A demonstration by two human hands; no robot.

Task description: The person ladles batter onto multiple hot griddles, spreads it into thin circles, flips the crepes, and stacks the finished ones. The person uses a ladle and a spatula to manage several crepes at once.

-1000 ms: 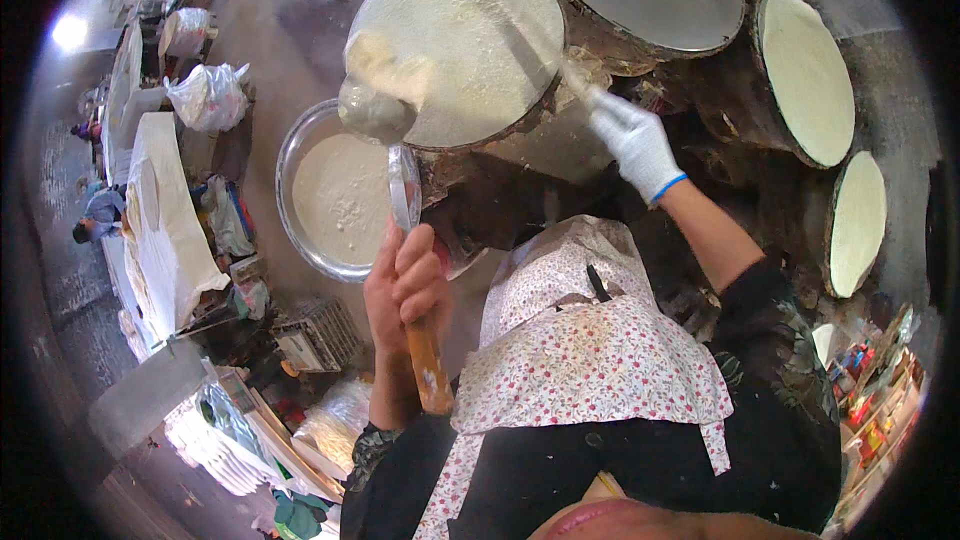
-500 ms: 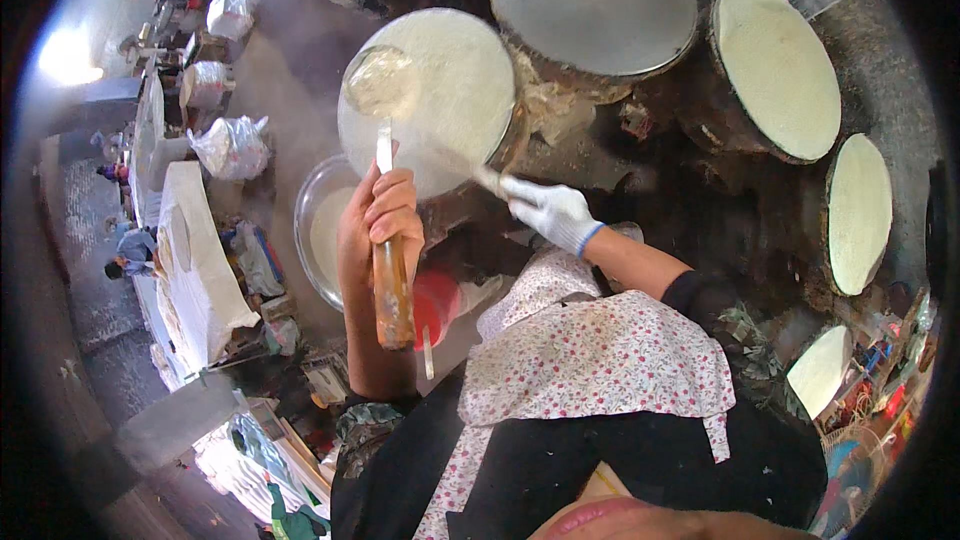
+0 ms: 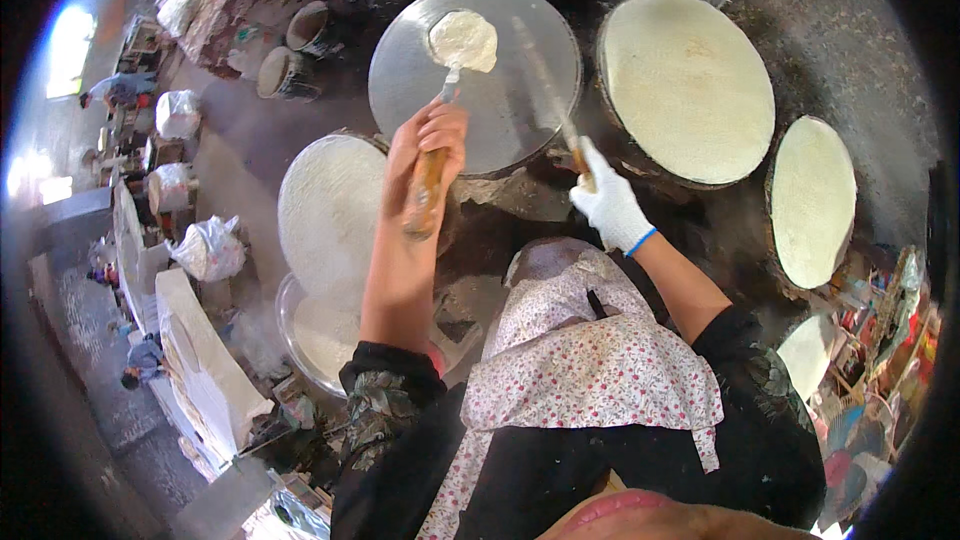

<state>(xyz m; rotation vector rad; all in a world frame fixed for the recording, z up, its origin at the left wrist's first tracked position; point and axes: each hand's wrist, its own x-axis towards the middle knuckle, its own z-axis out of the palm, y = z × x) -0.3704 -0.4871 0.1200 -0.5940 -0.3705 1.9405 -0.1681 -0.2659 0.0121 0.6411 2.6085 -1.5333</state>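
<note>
My left hand is wrapped round the wooden handle of a metal ladle. The ladle's end, under a pale blob of batter, is over a bare round metal griddle; whether it touches the surface I cannot tell. My right hand, in a white glove with blue cuff, grips a long flat spreader by its wooden handle, its blade blurred above the same griddle. A batter-covered griddle lies left of my left forearm, and below it a steel bowl of batter is partly hidden.
More pale-covered griddles curve round my right, with another pale disc lower down. At left are white-covered tables, bagged bundles, buckets and co-workers. Steam hazes the left side.
The view has swung right. Both my hands, with ladle and spreader, have moved from the batter-covered griddle, now at left, onto the bare griddle beside it.
</note>
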